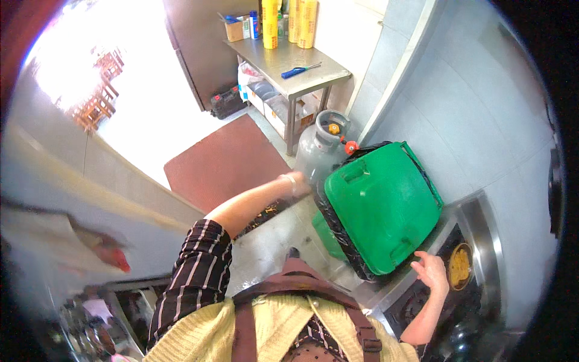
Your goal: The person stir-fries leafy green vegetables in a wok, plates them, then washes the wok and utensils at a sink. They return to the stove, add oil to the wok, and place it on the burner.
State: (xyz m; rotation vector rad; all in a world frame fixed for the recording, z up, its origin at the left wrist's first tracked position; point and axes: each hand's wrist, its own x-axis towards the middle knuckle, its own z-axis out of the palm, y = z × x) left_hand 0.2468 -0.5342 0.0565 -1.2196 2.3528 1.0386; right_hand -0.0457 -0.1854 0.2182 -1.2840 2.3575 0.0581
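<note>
My left hand (299, 184), blurred, reaches out over the floor between the brown mat (228, 158) and the green wheeled bin. A thin band circles that wrist; the fingers are too blurred to read. Close by stands a grey gas cylinder (316, 151) with an orange valve knob (334, 129) and a red fitting (351, 147). The green bin lid (380, 203) is down over a black liner. My right hand (431, 271) is at the lid's near right corner, fingers apart and holding nothing, left of a round container of yellow food (460, 267) on the steel counter.
A steel table (332, 74) holds a blue gas lighter (296, 72), yellow film rolls (270, 25) and a small box (234, 30). Boxes (276, 111) fill its lower shelf. A black case (227, 103) lies on the floor. Another person's hand (111, 255) shows at left.
</note>
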